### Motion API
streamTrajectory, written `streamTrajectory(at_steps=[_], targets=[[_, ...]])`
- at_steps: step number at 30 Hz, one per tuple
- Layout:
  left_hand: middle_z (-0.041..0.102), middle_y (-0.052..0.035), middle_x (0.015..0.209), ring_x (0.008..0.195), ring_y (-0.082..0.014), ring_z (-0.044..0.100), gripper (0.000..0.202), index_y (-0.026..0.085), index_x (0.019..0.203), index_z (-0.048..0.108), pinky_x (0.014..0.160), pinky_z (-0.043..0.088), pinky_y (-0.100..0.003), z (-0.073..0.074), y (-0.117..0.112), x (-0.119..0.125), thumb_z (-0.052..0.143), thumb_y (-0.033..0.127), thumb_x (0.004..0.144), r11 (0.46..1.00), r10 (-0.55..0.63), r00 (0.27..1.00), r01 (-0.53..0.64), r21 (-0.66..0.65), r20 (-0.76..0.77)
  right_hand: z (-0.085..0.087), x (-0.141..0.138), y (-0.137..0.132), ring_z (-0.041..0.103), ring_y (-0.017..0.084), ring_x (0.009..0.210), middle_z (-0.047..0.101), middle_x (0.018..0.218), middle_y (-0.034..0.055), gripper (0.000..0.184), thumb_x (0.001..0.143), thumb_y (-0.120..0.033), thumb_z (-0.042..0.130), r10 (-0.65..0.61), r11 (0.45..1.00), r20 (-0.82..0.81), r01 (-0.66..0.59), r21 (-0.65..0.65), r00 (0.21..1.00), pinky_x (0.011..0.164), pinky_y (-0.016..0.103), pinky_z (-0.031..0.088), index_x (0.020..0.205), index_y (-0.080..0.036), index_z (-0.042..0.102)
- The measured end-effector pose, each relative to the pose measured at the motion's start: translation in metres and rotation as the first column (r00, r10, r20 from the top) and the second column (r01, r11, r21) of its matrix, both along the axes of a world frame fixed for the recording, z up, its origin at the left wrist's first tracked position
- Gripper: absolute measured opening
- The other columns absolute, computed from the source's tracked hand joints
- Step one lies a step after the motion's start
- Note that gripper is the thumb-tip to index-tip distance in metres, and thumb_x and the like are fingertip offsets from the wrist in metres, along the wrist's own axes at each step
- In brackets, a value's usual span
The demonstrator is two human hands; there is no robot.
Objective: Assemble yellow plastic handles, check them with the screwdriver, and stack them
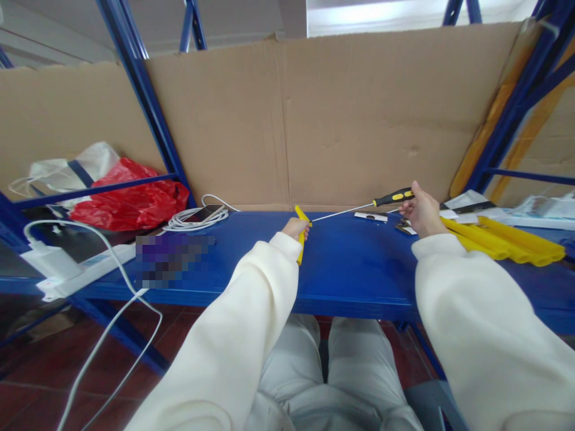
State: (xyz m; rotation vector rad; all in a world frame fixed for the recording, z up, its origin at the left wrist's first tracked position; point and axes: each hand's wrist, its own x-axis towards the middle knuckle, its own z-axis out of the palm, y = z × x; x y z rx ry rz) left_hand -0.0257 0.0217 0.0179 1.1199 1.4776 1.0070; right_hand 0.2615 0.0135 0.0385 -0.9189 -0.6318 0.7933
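Observation:
My left hand (295, 228) is closed around a narrow yellow strip (300, 214) that sticks out above and below the fist, over the blue shelf (350, 269). My right hand (421, 212) grips the black and yellow handle of a long screwdriver (394, 197). Its thin shaft reaches left, and the tip meets the yellow strip at my left hand. Both arms wear cream sleeves.
More yellow strips (503, 240) lie at the right, with small flat parts (371, 216) and papers (467, 203) beyond. A phone on a coiled white cable (197, 217), a red bag (130, 200) and a white power strip (67, 269) are on the left. Cardboard (314, 120) backs the shelf.

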Motion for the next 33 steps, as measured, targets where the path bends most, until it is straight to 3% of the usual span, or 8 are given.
streamTrajectory(at_steps=[4,7,14,19,22,26,30,33], targets=[[0.039,0.0077,0.043,0.036,-0.0056,0.035,0.024,0.015,0.074,0.053,0.040,0.027,-0.017,0.001,-0.002,0.000,0.048,0.001,0.093,1.000,0.000,1.000,0.000,0.007,0.008,0.009,-0.002,-0.009,0.059,0.015,0.045,0.052,0.043,-0.0013,0.033,0.102,-0.034,0.044,0.088,0.995,-0.107,-0.091,-0.028,0.990,0.037,0.019,0.045,0.072,-0.024,0.051],[0.039,0.0075,0.043,0.036,-0.0058,0.035,0.025,0.015,0.072,0.052,0.040,0.027,-0.018,0.000,-0.002,0.001,0.049,0.001,0.092,1.000,-0.003,1.000,0.003,0.018,0.020,0.010,-0.001,-0.009,0.060,0.014,0.047,0.056,0.048,0.0006,0.038,0.103,-0.028,0.036,0.131,0.991,-0.098,-0.132,0.004,0.986,0.039,0.019,0.047,0.069,-0.023,0.052],[0.039,0.0079,0.044,0.036,-0.0054,0.034,0.025,0.015,0.071,0.052,0.041,0.027,-0.019,-0.001,0.000,0.001,0.052,0.001,0.091,1.000,0.001,0.999,-0.002,0.017,0.037,-0.002,0.007,0.007,0.042,0.011,0.035,0.047,0.046,-0.0045,0.032,0.095,-0.032,0.058,0.053,0.997,0.016,-0.054,0.046,0.998,0.030,0.022,0.037,0.066,-0.025,0.049],[0.039,0.0077,0.044,0.036,-0.0059,0.035,0.020,0.014,0.077,0.056,0.042,0.027,-0.018,-0.002,0.001,0.001,0.051,0.004,0.093,1.000,0.004,1.000,-0.004,0.027,0.031,0.001,0.006,0.005,0.043,0.012,0.037,0.046,0.046,-0.0035,0.032,0.094,-0.028,0.055,0.052,0.998,-0.038,-0.051,0.024,0.998,0.030,0.022,0.038,0.064,-0.025,0.048],[0.040,0.0076,0.045,0.037,-0.0063,0.036,0.016,0.014,0.079,0.057,0.043,0.028,-0.019,-0.002,0.000,0.001,0.055,0.006,0.092,1.000,0.012,1.000,-0.012,0.025,0.028,0.004,0.002,0.001,0.039,0.011,0.033,0.040,0.042,-0.0046,0.033,0.095,-0.027,0.051,0.038,0.999,-0.076,-0.038,0.005,0.996,0.029,0.022,0.035,0.063,-0.025,0.045],[0.040,0.0078,0.045,0.036,-0.0061,0.035,0.020,0.015,0.075,0.055,0.042,0.028,-0.018,-0.002,0.001,0.001,0.054,0.005,0.092,1.000,0.004,0.999,-0.005,0.027,0.033,0.005,-0.003,-0.002,0.035,0.011,0.032,0.030,0.037,-0.0084,0.028,0.092,-0.026,0.056,0.008,1.000,-0.106,-0.007,0.016,0.994,0.029,0.020,0.033,0.067,-0.026,0.045],[0.040,0.0079,0.045,0.036,-0.0056,0.035,0.020,0.016,0.074,0.053,0.041,0.028,-0.018,-0.003,0.002,0.001,0.057,0.008,0.091,1.000,0.007,0.999,-0.008,0.026,0.047,0.005,-0.004,-0.003,0.032,0.010,0.031,0.027,0.036,-0.0085,0.040,0.094,-0.030,0.059,0.016,0.999,-0.119,-0.010,0.048,0.993,0.028,0.019,0.030,0.062,-0.025,0.036],[0.040,0.0083,0.046,0.035,-0.0049,0.034,0.018,0.016,0.075,0.054,0.040,0.027,-0.018,-0.003,0.002,0.001,0.062,0.010,0.090,1.000,0.016,0.998,-0.017,0.020,0.053,0.006,-0.002,-0.004,0.038,0.010,0.034,0.031,0.037,-0.0072,0.042,0.096,-0.034,0.058,0.071,0.996,-0.124,-0.064,0.058,0.990,0.030,0.019,0.034,0.061,-0.024,0.036]])
